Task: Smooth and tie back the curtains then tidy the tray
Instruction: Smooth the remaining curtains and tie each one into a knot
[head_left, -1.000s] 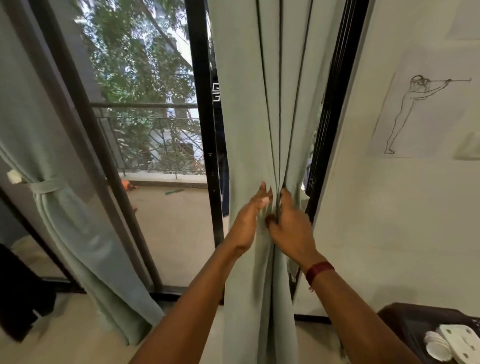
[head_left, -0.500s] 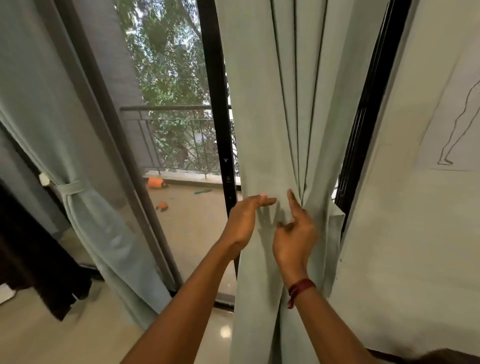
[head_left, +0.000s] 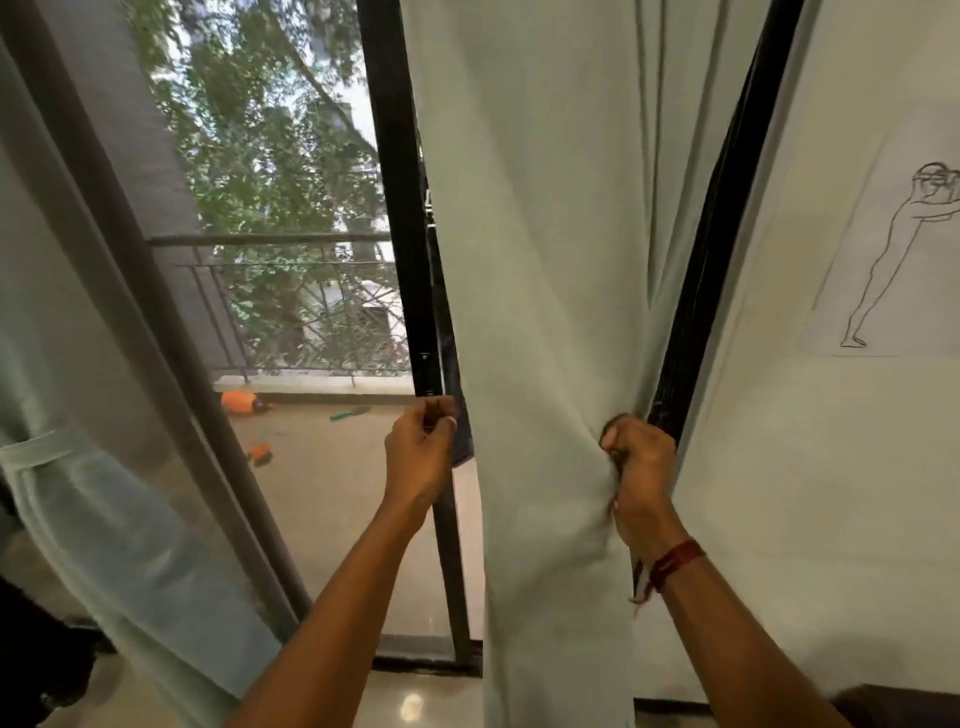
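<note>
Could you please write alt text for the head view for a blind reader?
The left hand and right hand grip opposite edges of a pale green curtain. A second curtain hangs tied back at far left, beside the balcony door.

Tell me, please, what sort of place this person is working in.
Most likely a room in a flat: a pale green curtain hangs beside a black-framed glass door, a railed balcony with trees lies beyond, and a line drawing hangs on the wall.

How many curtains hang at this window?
2. The left curtain hangs far left, tied with a band; the right curtain is gripped by the left hand and right hand. Others may be out of view.
</note>
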